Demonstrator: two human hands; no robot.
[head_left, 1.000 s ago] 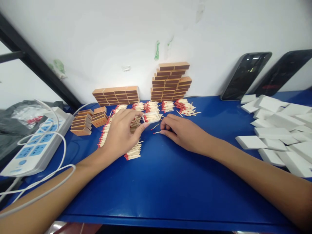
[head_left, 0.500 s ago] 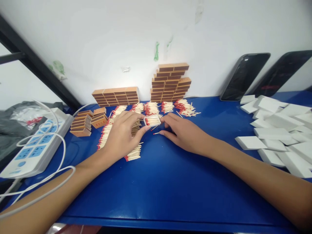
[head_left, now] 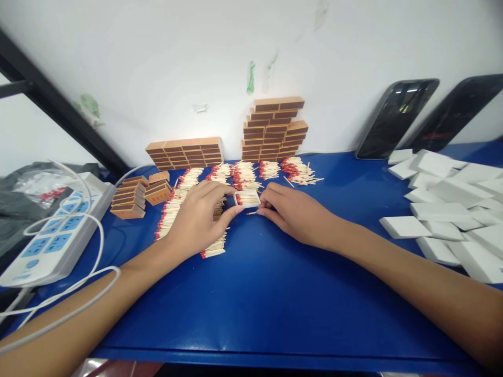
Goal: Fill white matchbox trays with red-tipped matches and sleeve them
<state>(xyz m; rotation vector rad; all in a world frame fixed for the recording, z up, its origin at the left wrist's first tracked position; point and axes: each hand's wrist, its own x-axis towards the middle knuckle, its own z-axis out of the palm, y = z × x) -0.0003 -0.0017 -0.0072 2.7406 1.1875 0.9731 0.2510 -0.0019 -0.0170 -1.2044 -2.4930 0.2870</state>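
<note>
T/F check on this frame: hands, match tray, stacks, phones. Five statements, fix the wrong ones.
1. Both hands touch the small white tray of matches. True: the left hand and right hand meet it from either side.
2. The tray is empty. False: it holds red-tipped matches.
3. Brown matchbox stacks stand against the wall. True.
4. The white trays pile lies on the person's left. False: it lies on the right; the power strip is on the left.
5. Two dark phones lie flat on the blue table. False: they lean against the wall.
</note>
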